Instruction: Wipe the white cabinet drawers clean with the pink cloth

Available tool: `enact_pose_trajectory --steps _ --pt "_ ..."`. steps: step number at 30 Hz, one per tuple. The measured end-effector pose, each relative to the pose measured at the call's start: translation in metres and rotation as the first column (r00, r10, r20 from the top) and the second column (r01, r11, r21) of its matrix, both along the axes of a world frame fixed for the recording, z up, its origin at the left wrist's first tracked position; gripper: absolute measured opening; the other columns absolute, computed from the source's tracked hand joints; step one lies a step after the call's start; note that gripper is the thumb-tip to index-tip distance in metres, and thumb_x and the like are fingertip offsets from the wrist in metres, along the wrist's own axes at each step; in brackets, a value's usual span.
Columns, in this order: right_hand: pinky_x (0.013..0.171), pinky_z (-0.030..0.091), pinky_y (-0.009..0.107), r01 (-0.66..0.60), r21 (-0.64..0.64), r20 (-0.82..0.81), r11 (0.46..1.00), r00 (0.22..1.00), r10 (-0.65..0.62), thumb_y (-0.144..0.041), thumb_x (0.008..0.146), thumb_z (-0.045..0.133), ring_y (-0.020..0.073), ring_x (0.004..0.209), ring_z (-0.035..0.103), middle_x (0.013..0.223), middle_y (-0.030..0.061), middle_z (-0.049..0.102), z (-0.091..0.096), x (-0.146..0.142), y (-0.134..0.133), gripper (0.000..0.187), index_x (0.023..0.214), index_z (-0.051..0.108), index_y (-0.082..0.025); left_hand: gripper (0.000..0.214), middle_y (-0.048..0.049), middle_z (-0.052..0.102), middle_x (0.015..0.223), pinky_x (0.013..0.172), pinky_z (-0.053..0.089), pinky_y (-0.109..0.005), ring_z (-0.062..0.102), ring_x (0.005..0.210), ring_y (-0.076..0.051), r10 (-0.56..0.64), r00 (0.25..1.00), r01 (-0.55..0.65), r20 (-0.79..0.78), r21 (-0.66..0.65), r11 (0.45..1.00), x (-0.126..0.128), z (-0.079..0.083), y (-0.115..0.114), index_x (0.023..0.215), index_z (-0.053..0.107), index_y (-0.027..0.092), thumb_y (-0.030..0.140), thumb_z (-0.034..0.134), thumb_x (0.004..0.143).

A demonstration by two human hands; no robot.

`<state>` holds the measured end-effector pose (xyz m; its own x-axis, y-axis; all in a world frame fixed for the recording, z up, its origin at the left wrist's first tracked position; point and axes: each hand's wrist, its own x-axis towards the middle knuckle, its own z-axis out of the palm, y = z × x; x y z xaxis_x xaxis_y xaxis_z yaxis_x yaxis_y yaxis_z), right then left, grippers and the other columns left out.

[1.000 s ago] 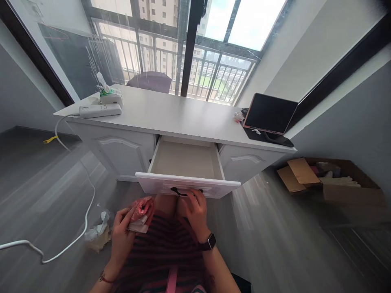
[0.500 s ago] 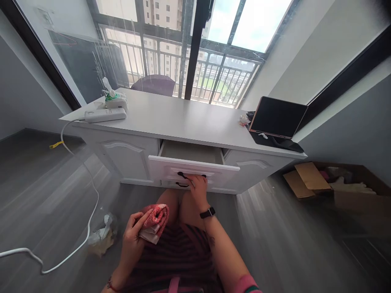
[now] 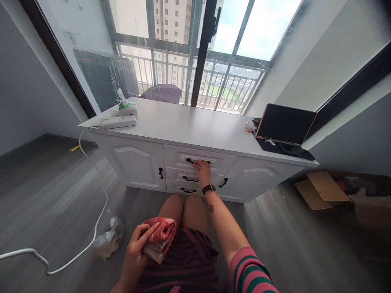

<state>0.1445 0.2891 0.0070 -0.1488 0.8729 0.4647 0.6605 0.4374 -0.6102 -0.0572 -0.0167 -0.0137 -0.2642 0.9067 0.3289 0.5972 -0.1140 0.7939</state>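
Observation:
My left hand (image 3: 139, 244) is closed around a rolled red-and-white patterned cloth (image 3: 163, 234), held low over my lap. A pale layer shows at the roll's lower edge. Ahead, my right hand (image 3: 203, 173) reaches to the top drawer (image 3: 222, 162) of a white cabinet (image 3: 134, 140), its fingers curled on the black drawer handle (image 3: 192, 161). That drawer sits flush with the cabinet front. Beneath it are two further drawers with black handles, the upper one (image 3: 190, 179) partly behind my right hand.
On the cabinet top stand a tissue pack (image 3: 128, 109), a white power strip (image 3: 118, 122) and a dark-screened tablet (image 3: 285, 124). The strip's white cable (image 3: 104, 199) runs along the floor at left, near a plastic bag (image 3: 109, 240). An open cardboard box (image 3: 328, 189) lies at right.
The top drawer has gone from pulled out to shut, with my right hand moving forward on its handle. My left hand still holds the rolled cloth. The view has shifted slightly.

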Motion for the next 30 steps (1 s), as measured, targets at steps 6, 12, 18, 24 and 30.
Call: enact_pose_trajectory --steps 6,12,18,24,30 --pt "0.102 0.032 0.041 0.043 0.009 -0.093 0.999 0.995 -0.042 -0.043 0.093 0.046 0.0228 0.110 0.052 0.111 0.0128 0.064 0.006 -0.002 -0.016 0.039 0.105 0.065 -0.012 0.037 -0.0063 0.064 0.098 0.078 0.056 -0.031 0.065 0.090 -0.022 -0.001 1.000 0.001 0.003 0.059 0.998 -0.004 0.008 -0.010 0.107 0.074 0.031 0.022 0.061 0.074" --pt "0.083 0.051 0.038 -0.102 -0.230 -0.386 0.968 0.922 0.006 -0.043 0.087 0.053 0.0242 0.094 0.065 0.107 0.0126 0.069 -0.042 0.005 -0.127 0.037 0.111 0.064 -0.017 0.034 -0.0058 0.063 0.095 0.077 0.056 -0.031 0.065 0.088 -0.021 0.015 1.000 -0.017 0.022 0.081 0.997 -0.006 0.008 -0.025 0.106 0.075 0.030 0.024 0.062 0.075" --pt "0.068 0.053 0.033 -0.043 -0.453 -0.519 0.891 0.825 -0.224 -0.053 0.087 0.051 0.0245 0.076 0.067 0.083 0.0078 0.072 -0.068 0.035 -0.262 0.038 0.086 0.071 -0.020 0.028 -0.0051 0.062 0.096 0.074 0.055 -0.032 0.064 0.085 -0.021 0.045 0.995 -0.052 0.087 0.077 0.996 0.007 0.024 -0.026 0.101 0.074 0.024 0.029 0.065 0.075" --pt "0.061 0.050 0.030 -0.150 -0.460 -0.482 0.875 0.870 -0.104 -0.053 0.087 0.052 0.0229 0.066 0.064 0.069 0.0023 0.067 -0.063 0.043 -0.338 0.036 0.080 0.072 -0.024 0.029 -0.0053 0.063 0.094 0.074 0.054 -0.031 0.063 0.084 -0.020 0.018 0.985 -0.032 0.171 0.079 0.996 0.027 0.052 -0.020 0.098 0.072 0.020 0.035 0.068 0.075" --pt "0.069 0.050 0.030 -0.188 -0.409 -0.471 0.893 0.882 -0.030 -0.047 0.090 0.051 0.0229 0.075 0.066 0.079 0.0037 0.070 -0.045 0.046 -0.320 0.033 0.086 0.072 -0.023 0.026 -0.0054 0.068 0.094 0.075 0.055 -0.033 0.065 0.087 -0.022 -0.018 0.984 0.002 0.178 0.090 0.996 0.029 0.055 -0.024 0.098 0.073 0.022 0.034 0.063 0.077"
